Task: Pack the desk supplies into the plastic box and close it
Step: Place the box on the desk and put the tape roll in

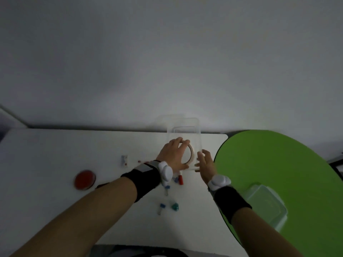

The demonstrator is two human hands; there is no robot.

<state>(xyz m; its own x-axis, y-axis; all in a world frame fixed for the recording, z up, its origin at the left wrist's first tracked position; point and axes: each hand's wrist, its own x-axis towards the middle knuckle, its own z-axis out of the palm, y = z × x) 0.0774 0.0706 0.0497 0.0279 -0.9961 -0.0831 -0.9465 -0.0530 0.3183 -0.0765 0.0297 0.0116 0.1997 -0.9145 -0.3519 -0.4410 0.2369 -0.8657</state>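
1. Head view: the left hand (173, 154) grips a tape roll (189, 154), fingers curled over its top rim, and holds it at the near end of the clear box (196, 127), which stands on the white desk (74, 145). Whether the roll is already inside the box or just over its rim cannot be told through the clear wall.
2. The right hand (205, 163) is open, fingers spread, against the box's near right corner, and seems to steady it.
3. The lid (265, 204) lies well apart on a green disc (278, 164) to the right.
4. Small clips (161, 207) and a red piece (180, 179) lie loose on the desk near the left wrist; a red puck (85, 179) sits further left.
5. To do this step well, the person should likely lay the roll flat against one wall, leaving floor room for the clips, and keep the right hand bracing the light box so it does not slide.
6. Much remains: the loose items, then the lid.
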